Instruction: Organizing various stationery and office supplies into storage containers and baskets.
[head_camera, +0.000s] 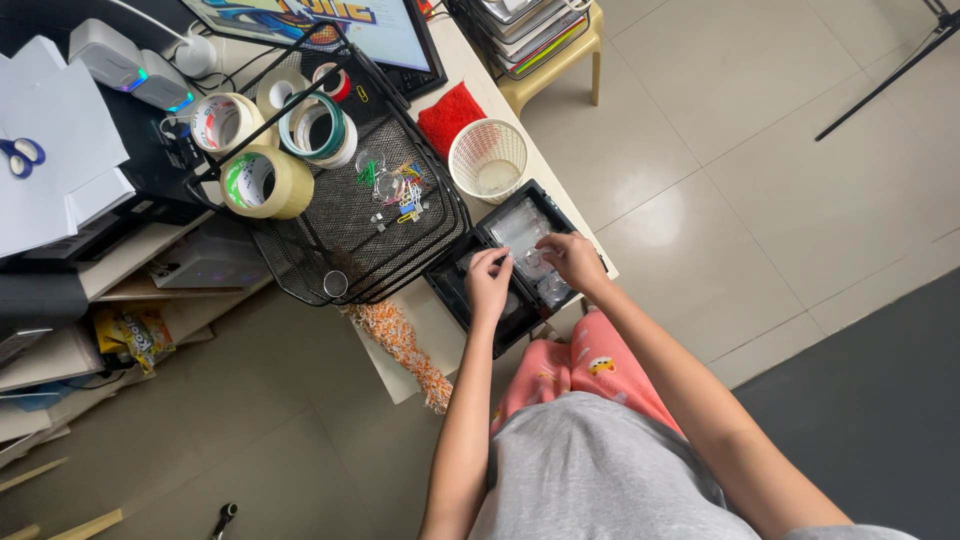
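Left hand: the left hand (488, 283) reached forward from a bent arm, fingers curled down onto the near left part of the shallow black rectangular plastic tray (462, 297); whether it gripped anything could not be told.
Right hand: the right hand (572, 260) lay beside it, fingertips pinched at small clear plastic pieces (531, 262) in the tray's middle.
Tray: it sat at the near edge of the pale surface (420, 325), just in front of the person's lap, holding clear packets.
Mesh basket: a black wire mesh desk basket (345, 215) stood left of the tray, with coloured paper clips (405, 190) inside and rolls of tape (265, 183) on its rail.
White basket: a small round white lattice basket (487, 158) stood behind the tray, beside a red cloth (447, 115).
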